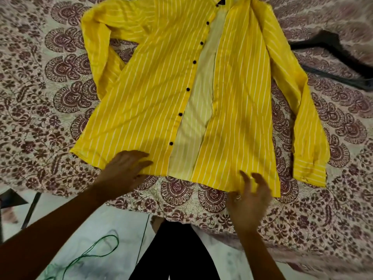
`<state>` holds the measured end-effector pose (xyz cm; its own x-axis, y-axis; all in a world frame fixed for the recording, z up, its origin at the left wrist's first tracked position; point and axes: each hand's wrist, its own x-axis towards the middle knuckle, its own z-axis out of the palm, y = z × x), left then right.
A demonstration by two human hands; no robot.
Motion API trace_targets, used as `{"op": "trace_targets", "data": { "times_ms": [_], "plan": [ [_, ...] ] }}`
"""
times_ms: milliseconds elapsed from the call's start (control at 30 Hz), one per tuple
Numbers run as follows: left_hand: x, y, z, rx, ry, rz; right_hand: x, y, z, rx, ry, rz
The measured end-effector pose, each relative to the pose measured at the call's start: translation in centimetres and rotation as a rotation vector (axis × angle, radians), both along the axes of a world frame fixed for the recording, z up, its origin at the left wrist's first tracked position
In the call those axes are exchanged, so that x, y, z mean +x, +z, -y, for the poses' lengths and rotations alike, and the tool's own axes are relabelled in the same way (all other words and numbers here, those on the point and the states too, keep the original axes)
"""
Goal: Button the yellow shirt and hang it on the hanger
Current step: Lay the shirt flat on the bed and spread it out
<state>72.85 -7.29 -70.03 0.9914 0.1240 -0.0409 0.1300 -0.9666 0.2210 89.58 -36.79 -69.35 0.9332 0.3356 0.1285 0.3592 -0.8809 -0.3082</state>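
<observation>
A yellow shirt (153,77) is laid flat and unbuttoned on a patterned bedspread (40,77), with a dark hanger (331,49) beside one sleeve. The left hand (123,170) is pressed on the hem with its fingers straight. The right hand (250,201) is held at the other hem, fingers spread, nothing grasped. The cloth is judged thin, limp and light, and best pinched at the front edges beside the buttons (188,89).

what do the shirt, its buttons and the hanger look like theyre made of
Shirt: thin woven cloth, likely cotton or a blend, matte; it creases softly and the inner side shows paler. Buttons: small dark discs, probably plastic. Hanger: dark, rigid, matte bars, plastic or wood; too blurred to tell.
</observation>
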Motion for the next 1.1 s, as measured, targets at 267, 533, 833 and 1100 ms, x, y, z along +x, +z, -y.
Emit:
{"op": "trace_targets", "data": {
  "times_ms": [267, 533, 833, 1100],
  "plan": [
    [4.7, -0.5, 1.0, -0.256, 0.075, -0.056, -0.7, -1.5, -6.2, 0.008, 0.323, -0.424],
    [4.1, -0.3, -0.3, -0.673, 0.470, 0.094, 1.9, -0.5, -3.9, 0.394, 0.113, -1.004],
    [4.5, 0.0, 3.1, -0.571, 0.080, 0.020, -1.9, -1.5, -5.7, -0.010, 0.169, -0.491],
    [4.0, -2.2, 2.9, -0.064, -0.125, 0.025, -0.6, 0.2, -4.7, 0.257, 0.081, -0.871]
  ]
}}
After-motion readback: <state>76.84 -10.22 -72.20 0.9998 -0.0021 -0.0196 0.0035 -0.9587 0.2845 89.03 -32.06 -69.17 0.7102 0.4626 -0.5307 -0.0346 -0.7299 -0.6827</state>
